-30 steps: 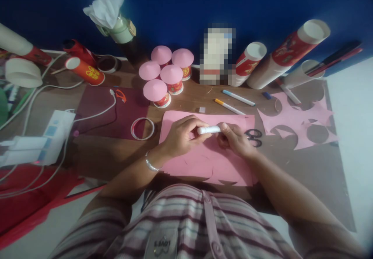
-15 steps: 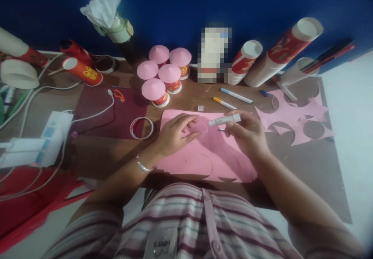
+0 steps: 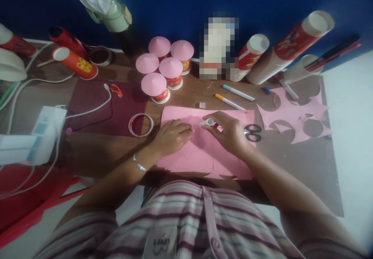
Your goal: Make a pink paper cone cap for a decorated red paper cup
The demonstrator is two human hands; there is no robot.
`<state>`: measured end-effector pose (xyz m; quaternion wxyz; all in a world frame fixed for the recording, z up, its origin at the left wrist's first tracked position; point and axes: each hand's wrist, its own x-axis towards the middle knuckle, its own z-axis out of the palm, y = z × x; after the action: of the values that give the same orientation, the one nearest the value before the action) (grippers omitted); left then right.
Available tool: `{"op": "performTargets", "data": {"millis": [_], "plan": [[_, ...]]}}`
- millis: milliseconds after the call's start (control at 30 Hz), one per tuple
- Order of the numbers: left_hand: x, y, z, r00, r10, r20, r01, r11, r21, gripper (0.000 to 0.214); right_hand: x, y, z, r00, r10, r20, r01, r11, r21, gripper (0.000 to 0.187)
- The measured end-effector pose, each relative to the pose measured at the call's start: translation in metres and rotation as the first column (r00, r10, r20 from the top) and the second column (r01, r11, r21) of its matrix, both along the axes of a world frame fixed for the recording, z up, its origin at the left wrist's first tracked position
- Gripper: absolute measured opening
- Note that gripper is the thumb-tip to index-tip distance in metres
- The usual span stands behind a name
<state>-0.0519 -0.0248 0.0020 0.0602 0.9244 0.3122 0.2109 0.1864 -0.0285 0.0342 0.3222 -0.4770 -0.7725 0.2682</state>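
Note:
My right hand (image 3: 229,131) is closed around a white glue stick (image 3: 208,122). The stick is tilted with its round base facing up, its other end down at the pink paper (image 3: 186,162). My left hand (image 3: 174,136) lies on the same paper, left of the stick, fingers stretched out and close together. Whatever is under those fingertips is hidden. Black-handled scissors (image 3: 253,132) lie beside my right wrist, their blades mostly covered. Beyond the paper stands a cluster of small red cups with pink paper cone tops (image 3: 154,84).
A tape roll (image 3: 141,125) lies left of the paper. Two markers (image 3: 239,92) and a small clear block (image 3: 202,105) are behind it. Cut pink scraps (image 3: 294,113) lie to the right. Tall paper tubes (image 3: 291,45) stand at the back; a white power strip (image 3: 48,134) with cables is on the left.
My right hand has moved left and turned the glue stick from lying sideways to pointing down at the paper. My left hand has lowered and flattened onto the paper. The scissors' handles now show.

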Motion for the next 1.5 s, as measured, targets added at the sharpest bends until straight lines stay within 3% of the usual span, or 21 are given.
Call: {"op": "performTargets", "data": {"millis": [300, 500, 767, 1133, 1367, 1500], "plan": [[0.002, 0.003, 0.002, 1.000, 0.009, 0.004, -0.009, 1.000, 0.027, 0.017, -0.007, 0.002, -0.009, 0.998, 0.015, 0.060, -0.016, 1.000, 0.024, 0.024], [0.002, 0.003, 0.002, 1.000, 0.004, -0.004, -0.004, 1.000, -0.014, 0.022, -0.010, 0.002, -0.016, 0.995, 0.027, 0.097, -0.038, 0.993, 0.115, 0.023], [0.002, 0.004, 0.003, 1.000, 0.000, -0.003, 0.000, 1.000, -0.008, 0.022, -0.010, 0.004, -0.011, 0.986, 0.057, 0.160, -0.086, 0.980, 0.181, 0.017], [0.002, 0.003, -0.001, 0.999, 0.011, 0.037, -0.011, 1.000, 0.002, 0.014, 0.002, 0.010, -0.013, 0.988, -0.014, 0.153, -0.005, 0.992, 0.125, 0.016], [0.001, 0.004, -0.001, 0.999, 0.012, 0.041, -0.010, 0.999, -0.045, 0.015, 0.009, 0.009, -0.012, 0.984, -0.053, 0.172, 0.025, 0.987, 0.160, 0.016], [0.000, 0.005, -0.002, 0.999, 0.003, 0.034, -0.001, 0.997, -0.073, 0.016, 0.013, 0.006, 0.000, 0.977, -0.163, 0.135, 0.125, 0.959, 0.255, 0.013]]}}
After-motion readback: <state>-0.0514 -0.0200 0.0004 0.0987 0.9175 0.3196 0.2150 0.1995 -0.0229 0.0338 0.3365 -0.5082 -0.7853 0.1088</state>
